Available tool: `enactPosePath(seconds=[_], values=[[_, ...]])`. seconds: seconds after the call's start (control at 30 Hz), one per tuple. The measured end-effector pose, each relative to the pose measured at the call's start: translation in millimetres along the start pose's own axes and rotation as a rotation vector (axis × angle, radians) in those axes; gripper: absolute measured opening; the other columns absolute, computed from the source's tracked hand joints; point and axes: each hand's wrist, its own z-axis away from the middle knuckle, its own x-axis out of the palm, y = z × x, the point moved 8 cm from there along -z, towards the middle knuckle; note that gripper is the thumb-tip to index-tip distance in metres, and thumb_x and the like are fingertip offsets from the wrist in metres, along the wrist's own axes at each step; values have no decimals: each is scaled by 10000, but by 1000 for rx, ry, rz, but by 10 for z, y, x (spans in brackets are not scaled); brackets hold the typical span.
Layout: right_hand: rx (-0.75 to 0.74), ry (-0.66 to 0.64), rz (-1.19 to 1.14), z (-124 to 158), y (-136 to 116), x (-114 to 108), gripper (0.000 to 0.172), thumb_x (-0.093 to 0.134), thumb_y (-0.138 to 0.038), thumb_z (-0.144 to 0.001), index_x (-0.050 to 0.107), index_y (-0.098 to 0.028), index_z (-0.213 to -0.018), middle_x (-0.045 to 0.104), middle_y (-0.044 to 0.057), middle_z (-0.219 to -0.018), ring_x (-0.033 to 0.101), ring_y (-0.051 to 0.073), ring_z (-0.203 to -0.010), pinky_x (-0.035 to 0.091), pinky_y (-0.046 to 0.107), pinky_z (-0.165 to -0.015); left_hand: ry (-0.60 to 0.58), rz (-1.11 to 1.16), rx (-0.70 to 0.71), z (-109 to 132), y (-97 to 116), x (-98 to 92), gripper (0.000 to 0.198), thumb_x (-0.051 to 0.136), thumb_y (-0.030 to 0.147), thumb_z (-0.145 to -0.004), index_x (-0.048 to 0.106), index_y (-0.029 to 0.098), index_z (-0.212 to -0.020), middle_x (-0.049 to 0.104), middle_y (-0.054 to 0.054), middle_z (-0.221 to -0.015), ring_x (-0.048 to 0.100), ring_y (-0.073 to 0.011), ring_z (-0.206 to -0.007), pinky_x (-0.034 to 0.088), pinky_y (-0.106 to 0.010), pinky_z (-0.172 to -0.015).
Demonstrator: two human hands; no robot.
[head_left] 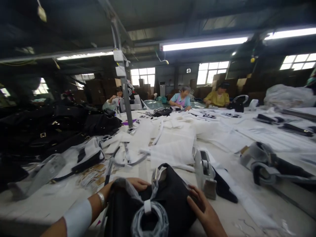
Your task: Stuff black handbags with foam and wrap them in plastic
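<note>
A black handbag (175, 197) stands close in front of me at the table's near edge. Clear plastic film wraps its handle, and a ring-shaped wrapped part (150, 219) with a white band hangs on its near face. My left hand (137, 184) reaches over the bag's top left, fingers laid along it behind the wrapped handle, partly hidden. At the bag's right side, my right hand (203, 209) grips the edge with thumb and fingers. Just beyond that hand stand a tape dispenser (205, 172) and a flat black piece (224, 186).
White foam sheets (172, 144) cover much of the table's middle. Black bags (56, 131) are heaped at left, near a metal post (127, 102). Plastic-wrapped straps (269, 164) lie at right. Several co-workers, one in a yellow top (217, 98), sit across the table.
</note>
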Motion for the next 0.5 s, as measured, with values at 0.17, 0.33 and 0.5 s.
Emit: enactPosePath(seconds=[0.17, 0.33, 0.5], values=[[-6, -2, 161, 50, -44, 165, 635, 609, -580, -824, 564, -223, -1347, 547, 89, -1421, 460, 318, -1349, 338, 470, -1152, 179, 89, -186, -25, -302, -526, 661, 733, 737, -564, 705, 197, -944, 739, -106, -956, 704, -305, -922, 546, -406, -798], [-30, 24, 214, 8, -132, 317, 687, 532, -546, -871, 462, -179, -1446, 465, 82, -1491, 374, 293, -1410, 239, 474, -1200, 399, 72, -168, 466, -95, -993, 741, 521, 773, -765, 610, 198, -1224, 640, -151, -1276, 602, -289, -1181, 453, -407, -995], [-25, -4, 190, -192, -189, 392, 620, 533, -544, -870, 554, -183, -1374, 527, 78, -1441, 406, 296, -1390, 232, 473, -1203, 190, -329, -15, 720, 287, -474, 671, 768, 541, -708, 573, 363, -1325, 577, -18, -1394, 460, -296, -1328, 275, -398, -1130]])
